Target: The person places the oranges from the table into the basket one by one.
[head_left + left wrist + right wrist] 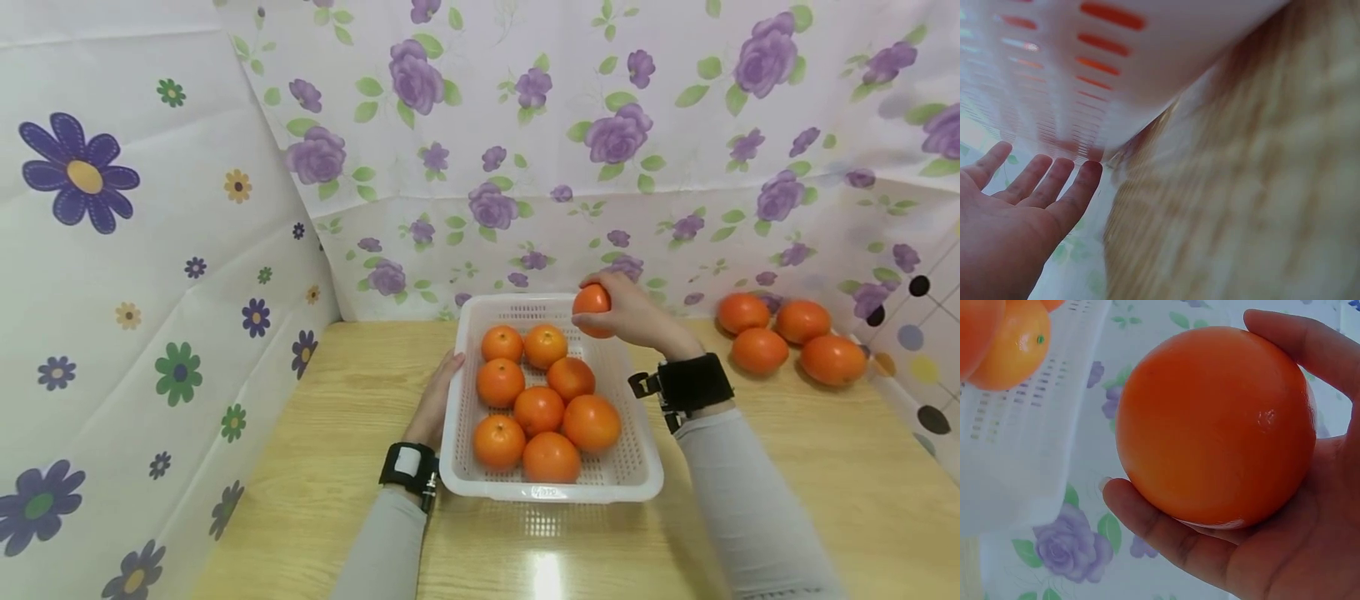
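A white plastic basket (pixel 551 492) with slotted walls stands on the table, and several oranges (pixel 538 410) lie in it. Over the basket's far right corner, my right hand (pixel 626 310) grips one orange (pixel 1216 428) between thumb and fingers. In the right wrist view that orange shows whole, with the basket wall to its left. My left hand (pixel 433 404) is at the basket's left side. Its fingers (pixel 1075 194) are fairly straight and spread, fingertips right at the slotted wall in the left wrist view.
Several more orange fruits (pixel 759 350) sit on the wooden table (pixel 337 417) at the far right, by the back. A cloth with purple flowers (pixel 491 204) hangs behind the table. Another flowered sheet (pixel 180 317) covers the left side.
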Tool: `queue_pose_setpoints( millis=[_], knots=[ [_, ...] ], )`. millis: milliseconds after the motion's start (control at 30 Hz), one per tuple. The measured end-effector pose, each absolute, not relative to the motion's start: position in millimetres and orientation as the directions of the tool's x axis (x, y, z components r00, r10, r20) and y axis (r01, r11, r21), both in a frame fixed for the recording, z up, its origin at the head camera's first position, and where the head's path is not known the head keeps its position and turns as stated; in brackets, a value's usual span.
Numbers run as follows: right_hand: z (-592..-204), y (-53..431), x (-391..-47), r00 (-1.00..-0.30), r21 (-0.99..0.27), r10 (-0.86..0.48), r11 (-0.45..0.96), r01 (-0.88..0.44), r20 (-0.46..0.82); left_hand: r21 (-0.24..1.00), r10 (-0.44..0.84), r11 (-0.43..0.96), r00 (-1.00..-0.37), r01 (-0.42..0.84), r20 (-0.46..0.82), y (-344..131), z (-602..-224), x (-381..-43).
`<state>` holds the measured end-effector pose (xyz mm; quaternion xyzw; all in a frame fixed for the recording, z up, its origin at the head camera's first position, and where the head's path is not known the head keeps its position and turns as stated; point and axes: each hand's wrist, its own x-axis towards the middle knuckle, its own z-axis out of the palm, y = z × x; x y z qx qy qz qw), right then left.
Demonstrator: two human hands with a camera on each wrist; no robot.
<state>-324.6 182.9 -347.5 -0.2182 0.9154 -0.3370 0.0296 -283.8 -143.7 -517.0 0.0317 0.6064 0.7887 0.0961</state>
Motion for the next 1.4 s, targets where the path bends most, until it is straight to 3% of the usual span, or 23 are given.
queue_pose_setpoints(
  millis=[400,1000,1400],
  knots=[
    [-353,163,-347,-0.887,-0.581,-0.461,0.718,-0.383,0.015,0.963,0.198,-0.245,-0.978,-0.114,-0.065,-142,-516,-283],
    [-372,147,-369,-0.839,-0.445,-0.468,0.837,-0.318,-0.28,0.969,0.173,-0.223,-0.983,-0.105,-0.067,-144,-516,-282],
    [-378,144,-368,-0.829,-0.367,-0.462,0.865,-0.343,-0.314,0.971,0.171,-0.227,-0.984,-0.08,-0.041,-143,-516,-284]
  ],
)
